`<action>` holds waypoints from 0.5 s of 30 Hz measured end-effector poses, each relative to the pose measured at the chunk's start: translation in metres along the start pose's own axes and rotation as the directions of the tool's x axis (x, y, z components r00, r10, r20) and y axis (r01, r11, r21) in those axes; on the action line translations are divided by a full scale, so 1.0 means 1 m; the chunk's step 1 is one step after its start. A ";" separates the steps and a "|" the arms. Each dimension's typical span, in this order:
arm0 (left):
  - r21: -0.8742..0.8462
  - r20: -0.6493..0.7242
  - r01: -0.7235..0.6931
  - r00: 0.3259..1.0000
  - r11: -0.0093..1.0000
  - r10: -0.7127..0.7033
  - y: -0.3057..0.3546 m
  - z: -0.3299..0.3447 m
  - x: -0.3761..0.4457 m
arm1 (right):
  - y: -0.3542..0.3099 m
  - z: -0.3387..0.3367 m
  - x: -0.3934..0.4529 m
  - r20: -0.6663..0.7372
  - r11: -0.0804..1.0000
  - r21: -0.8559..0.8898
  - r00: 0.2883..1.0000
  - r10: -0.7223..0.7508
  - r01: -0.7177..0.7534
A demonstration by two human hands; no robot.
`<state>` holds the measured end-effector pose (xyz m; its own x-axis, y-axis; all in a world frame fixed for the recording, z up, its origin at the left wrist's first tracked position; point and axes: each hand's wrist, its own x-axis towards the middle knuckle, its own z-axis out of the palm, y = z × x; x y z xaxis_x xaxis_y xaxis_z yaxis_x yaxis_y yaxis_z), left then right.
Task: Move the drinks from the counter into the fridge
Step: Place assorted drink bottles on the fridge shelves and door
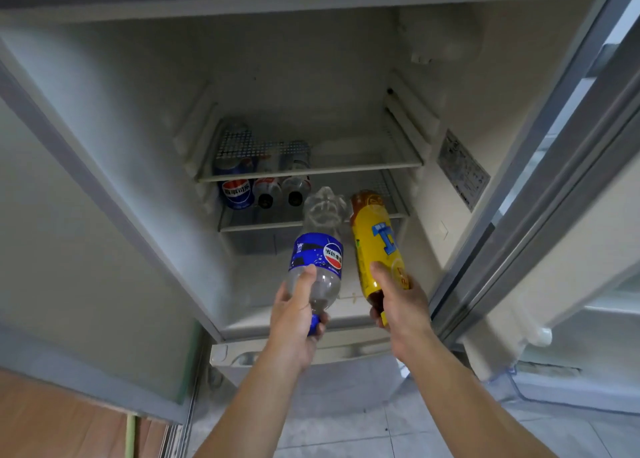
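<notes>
My left hand (pixel 294 313) grips a clear bottle with a blue label (pixel 317 249) near its blue cap, base pointing into the open fridge (pixel 121 118). My right hand (pixel 398 305) grips a yellow-labelled tea bottle (pixel 375 242) by its neck, base also pointing inward. Both bottles hover at the fridge opening, just in front of the lower glass shelf (pixel 263 225). On that shelf, at the back left, lie a blue cola bottle (pixel 237 192) and two clear bottles with dark caps (pixel 280 189).
An upper glass shelf (pixel 363 168) sits above the stored bottles. The fridge door (pixel 571 180) stands open at the right. A drawer front (pixel 311 352) lies under my hands. A wooden surface (pixel 62 423) shows at the lower left, tiled floor below.
</notes>
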<state>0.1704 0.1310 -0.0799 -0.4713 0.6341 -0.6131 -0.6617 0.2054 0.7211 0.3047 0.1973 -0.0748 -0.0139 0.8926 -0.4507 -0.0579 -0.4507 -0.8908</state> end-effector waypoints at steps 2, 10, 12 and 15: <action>0.031 -0.018 -0.020 1.000 0.999 0.021 0.012 0.020 0.010 | -0.014 0.007 0.010 -0.005 1.000 -0.018 1.000 -0.022 0.022; 0.113 0.038 -0.179 0.984 0.977 0.175 0.027 0.059 0.049 | -0.035 0.032 0.060 -0.006 0.994 -0.088 0.998 -0.069 0.068; 0.086 0.104 -0.265 0.961 0.960 0.256 0.032 0.063 0.062 | -0.039 0.036 0.075 0.027 0.987 -0.110 0.993 -0.112 0.115; 0.111 0.168 -0.356 0.927 0.928 0.335 0.040 0.064 0.078 | -0.044 0.039 0.095 0.031 0.978 -0.112 0.985 -0.171 0.174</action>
<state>0.1445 0.2363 -0.0786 -0.5609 0.7817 -0.2726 -0.3817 0.0480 0.9230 0.2667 0.3020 -0.0764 -0.0348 0.9566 -0.2893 0.0529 -0.2873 -0.9564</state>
